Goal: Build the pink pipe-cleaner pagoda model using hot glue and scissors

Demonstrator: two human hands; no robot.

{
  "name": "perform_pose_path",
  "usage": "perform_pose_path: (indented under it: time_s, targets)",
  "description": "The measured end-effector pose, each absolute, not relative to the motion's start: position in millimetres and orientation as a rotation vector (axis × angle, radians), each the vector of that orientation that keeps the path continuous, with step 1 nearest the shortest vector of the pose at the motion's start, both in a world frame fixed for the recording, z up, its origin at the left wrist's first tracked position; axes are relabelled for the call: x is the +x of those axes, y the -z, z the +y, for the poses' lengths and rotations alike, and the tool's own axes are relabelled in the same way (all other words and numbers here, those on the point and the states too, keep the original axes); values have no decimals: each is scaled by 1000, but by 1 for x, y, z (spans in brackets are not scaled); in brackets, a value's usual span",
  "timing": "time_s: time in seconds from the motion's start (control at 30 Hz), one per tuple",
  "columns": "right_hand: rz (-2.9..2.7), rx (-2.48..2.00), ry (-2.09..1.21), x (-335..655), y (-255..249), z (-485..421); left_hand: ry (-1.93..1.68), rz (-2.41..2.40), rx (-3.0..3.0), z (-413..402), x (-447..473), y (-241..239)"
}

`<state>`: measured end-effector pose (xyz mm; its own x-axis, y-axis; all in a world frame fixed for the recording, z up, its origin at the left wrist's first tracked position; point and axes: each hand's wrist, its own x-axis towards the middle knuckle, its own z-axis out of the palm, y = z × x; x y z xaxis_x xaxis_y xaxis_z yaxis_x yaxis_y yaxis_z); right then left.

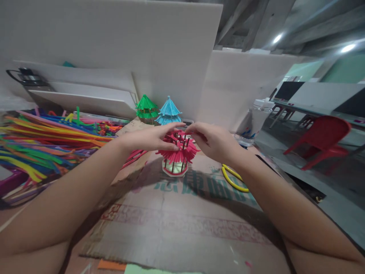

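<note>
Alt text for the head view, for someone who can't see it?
A person's left hand and right hand are at the top of a pink-roofed pavilion model on printed cardboard. A green model and a blue model stand behind it, with a heap of colourful pipe cleaners to the left.

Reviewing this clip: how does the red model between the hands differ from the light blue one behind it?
The red model is open on top, with dark posts standing up; the blue model rises to a point. The red model sits between the left hand and right hand, while the blue model stands farther back. Both flare outward with ridged surfaces.
</note>
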<state>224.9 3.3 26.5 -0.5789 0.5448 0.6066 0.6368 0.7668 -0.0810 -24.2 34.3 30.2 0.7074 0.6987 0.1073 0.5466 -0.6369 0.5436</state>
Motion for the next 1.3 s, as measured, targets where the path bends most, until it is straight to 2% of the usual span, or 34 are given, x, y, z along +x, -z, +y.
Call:
perform_pose_path:
  time_s: [0.63,0.87,1.07,1.3]
  targets:
    - [-2335,-889,179,229,-28,6,-457,889,2493,29,-20,-32]
    - [-2326,-804,-45,219,-21,4,-448,950,2555,28,-21,-32]
    - [-2245,-1031,9,201,-10,-3,-453,958,2558,29,-19,-31]
    - [-2290,-1072,-56,200,-14,-8,-467,933,2600,34,-35,-39]
